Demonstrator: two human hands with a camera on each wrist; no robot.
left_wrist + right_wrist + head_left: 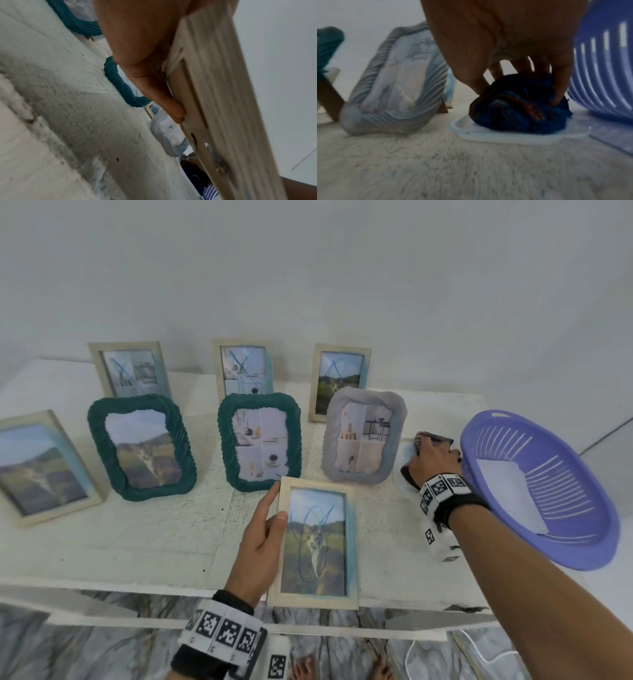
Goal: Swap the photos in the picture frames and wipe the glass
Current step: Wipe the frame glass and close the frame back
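Fingers [274, 497] of your left hand [257, 546] lie straight along the left edge and back of the pale wooden frame [314, 542], thumb curled over its front, pinching it at 6 o'clock on the white worktop [164, 529]. Its glass carries a blue scribble over a cat photo. In the left wrist view your fingers [169, 105] press against the frame's back [211, 102]. At 3 o'clock your right hand [432, 461] curls its fingers [559, 86] round a dark blue cloth [520, 109] sitting on a shallow white tray [471, 133], just beside the purple basket [555, 546]. Seven other frames stand from 9 to 1 o'clock: two green [142, 448], one grey [363, 435], the rest pale wood.
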